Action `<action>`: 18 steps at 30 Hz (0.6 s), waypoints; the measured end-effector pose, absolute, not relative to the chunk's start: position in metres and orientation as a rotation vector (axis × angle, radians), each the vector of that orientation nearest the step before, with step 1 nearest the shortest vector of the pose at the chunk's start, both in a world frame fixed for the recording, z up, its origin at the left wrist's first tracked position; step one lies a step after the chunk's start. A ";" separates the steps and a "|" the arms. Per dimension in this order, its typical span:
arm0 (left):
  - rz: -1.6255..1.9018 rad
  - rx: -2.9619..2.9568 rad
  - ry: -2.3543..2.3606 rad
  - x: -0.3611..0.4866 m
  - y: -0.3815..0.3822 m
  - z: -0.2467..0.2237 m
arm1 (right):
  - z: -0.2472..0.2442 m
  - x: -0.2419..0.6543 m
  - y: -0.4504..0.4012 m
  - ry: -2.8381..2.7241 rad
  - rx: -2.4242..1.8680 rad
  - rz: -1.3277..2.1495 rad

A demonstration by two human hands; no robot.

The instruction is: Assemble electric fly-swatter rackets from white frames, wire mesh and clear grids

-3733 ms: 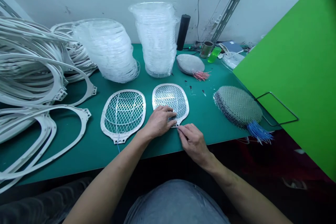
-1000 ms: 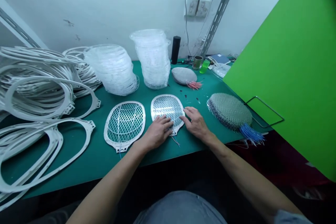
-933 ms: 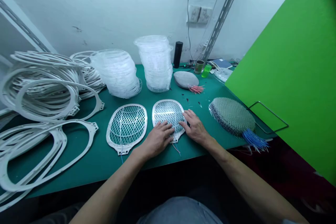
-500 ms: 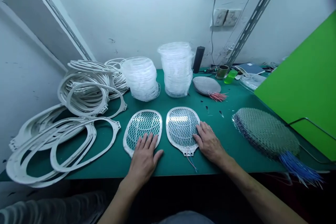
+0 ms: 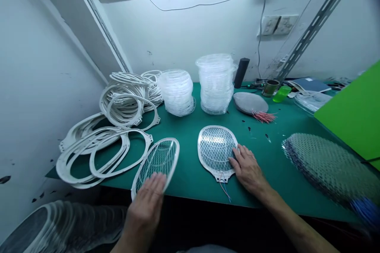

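My left hand (image 5: pixel 147 201) grips a white-rimmed mesh racket head (image 5: pixel 161 157), with its fingers laid over the mesh near the low end. This head is tilted at the table's front edge, and my thumb is hidden. To the right, a second mesh racket head (image 5: pixel 218 148) lies flat, with thin red and blue wires at its neck. My right hand (image 5: pixel 249 168) rests with fingers stretched out on that head's right rim. Several bare white oval frames (image 5: pixel 101 158) lie in loops to the left of my left hand.
Two stacks of clear plastic rings (image 5: pixel 216 83) stand at the back. Behind my right hand lies a grey mesh pile (image 5: pixel 251 102) with red wires. A larger mesh stack (image 5: pixel 329 162) lies right, by a green panel (image 5: pixel 353 110). More mesh heads (image 5: pixel 68 225) are stacked below the table, lower left.
My left hand has taken hold of the left racket head, tilted it and drawn it left toward the table edge. My right hand stays at the other head's rim. The view has swung left.
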State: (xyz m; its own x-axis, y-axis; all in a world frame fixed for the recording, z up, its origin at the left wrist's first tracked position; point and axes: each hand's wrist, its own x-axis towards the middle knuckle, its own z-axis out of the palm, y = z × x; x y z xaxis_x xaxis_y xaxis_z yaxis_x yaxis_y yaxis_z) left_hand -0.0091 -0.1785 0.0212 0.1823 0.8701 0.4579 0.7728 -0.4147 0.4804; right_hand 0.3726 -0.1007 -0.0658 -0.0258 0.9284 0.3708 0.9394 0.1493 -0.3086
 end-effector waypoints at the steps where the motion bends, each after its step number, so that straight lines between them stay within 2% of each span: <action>1: 1.140 2.080 1.701 -0.010 -0.174 0.037 | -0.062 0.372 -0.100 -1.892 -1.753 -0.003; 3: 1.339 1.561 1.790 -0.007 -0.162 0.068 | -0.049 0.367 -0.101 -1.744 -1.681 0.036; 5: 1.557 1.157 1.579 0.005 -0.148 0.092 | -0.029 0.354 -0.102 -1.610 -1.589 0.141; 8: 1.607 0.798 1.208 0.038 -0.131 0.104 | -0.001 0.329 -0.102 -1.411 -1.459 0.595; 11: 1.468 0.614 1.064 0.077 -0.124 0.092 | 0.012 0.316 -0.096 -1.109 -1.297 1.000; 18: 1.194 0.542 1.017 0.108 -0.122 0.048 | 0.006 0.352 -0.091 -0.869 -1.336 0.971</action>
